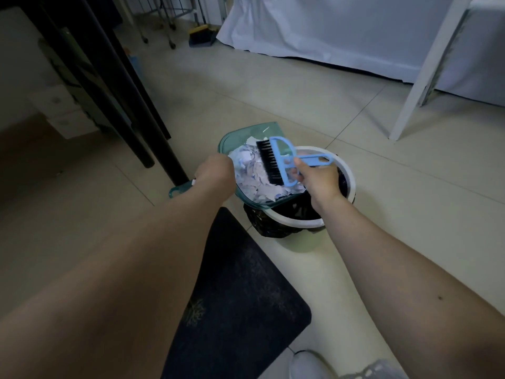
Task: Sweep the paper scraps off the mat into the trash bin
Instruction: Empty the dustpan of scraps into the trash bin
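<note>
Just dustpan (246, 138) lip over bin (345, 170) rim

Both forearms are showing bare, with no sleeves. A white shoe (308, 365) is appearing at six o'clock, beside grey patterned fabric (379, 370).

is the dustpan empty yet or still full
Still full: a heap of paper scraps lies in the dustpan, held over the trash bin.

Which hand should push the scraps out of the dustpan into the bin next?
Right. The right hand already holds the blue brush, bristles on the paper scraps. The left hand is busy holding the dustpan over the trash bin.
</note>
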